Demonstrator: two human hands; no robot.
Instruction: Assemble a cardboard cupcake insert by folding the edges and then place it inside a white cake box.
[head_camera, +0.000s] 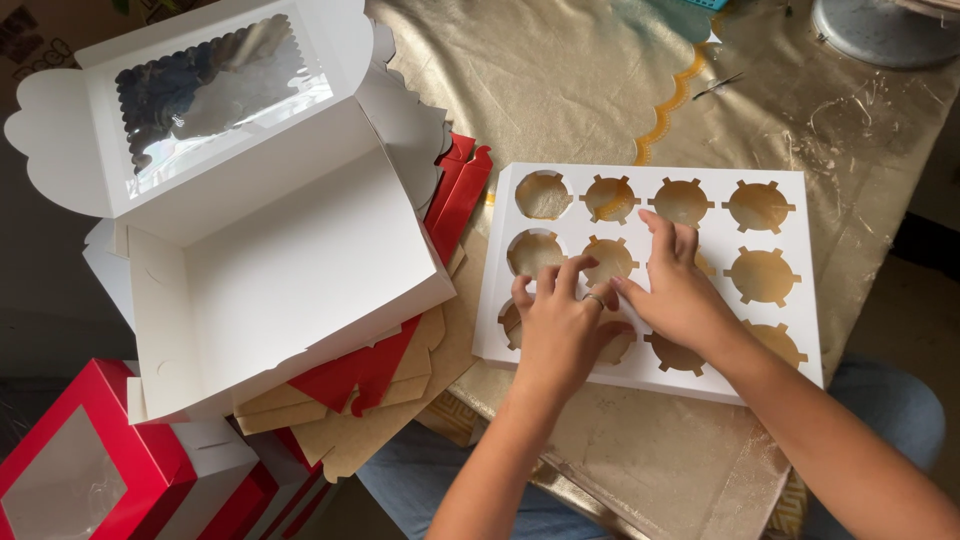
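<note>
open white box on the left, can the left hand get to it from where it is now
Probably yes: the left hand rests on the white cupcake insert, and the open white box sits right beside it, with nothing standing between them.

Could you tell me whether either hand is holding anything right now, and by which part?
Neither grips anything. The left hand and right hand press their fingertips on the white cupcake insert, around its middle holes, as it lies flat on the gold tablecloth.

left hand (556, 335): bare, no glove, thin silver-coloured ring (594, 298) on one finger | right hand (672, 292): bare, no ring or glove showing | forearms: bare to the frame edge, no sleeves, no watch or bracelet | legs: blue denim jeans (890, 400) showing below the table edge on both sides
</note>
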